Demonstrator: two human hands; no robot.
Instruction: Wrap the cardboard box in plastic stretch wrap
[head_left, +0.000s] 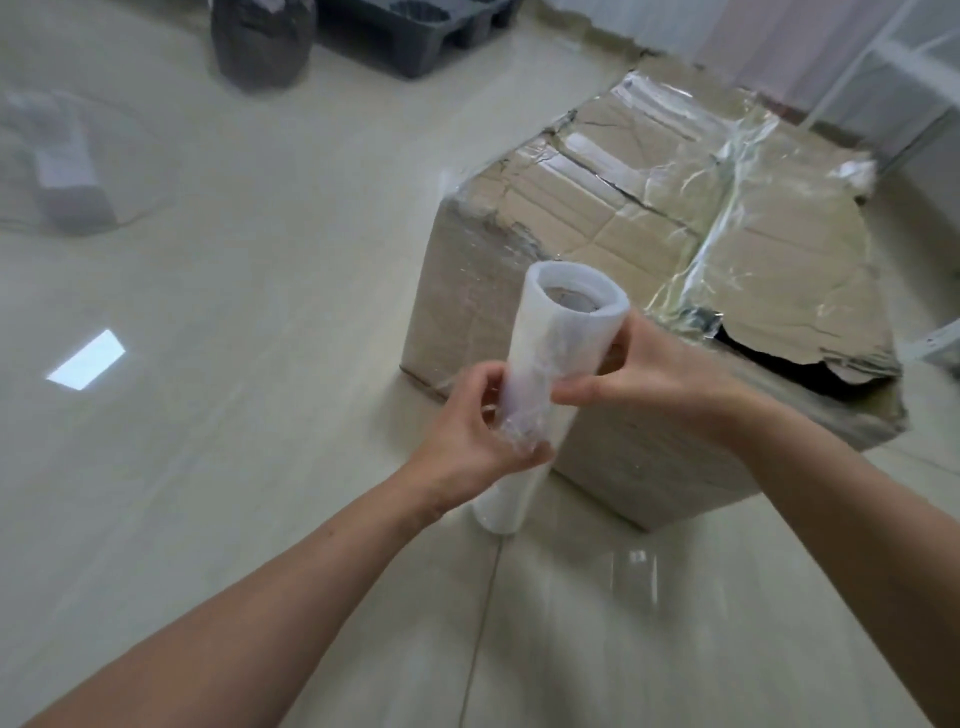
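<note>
Stretch wrap roll (550, 332) is in the air at the near-left corner of the cardboard box (649, 218). Long axis is close to vertical and leans a bit. The open core end points up at the camera; the other end hangs low, just in front of the box base.

Left grip (467, 431) is clenched round the roll's lower half, with crumpled film bunched under the fingers. Right grip (660, 374) pinches the roll's box-facing side at about mid-length; can't tell if it has loose film or the roll itself.

The box sits on the floor (260, 260), flaps closed, with film strips crossing the top and film on its left face. The torn flap at its near edge leaves a dark gap; contents not visible.

Black bag (262, 41) and dark pallet (410, 31) are well beyond the box's far-left side.
</note>
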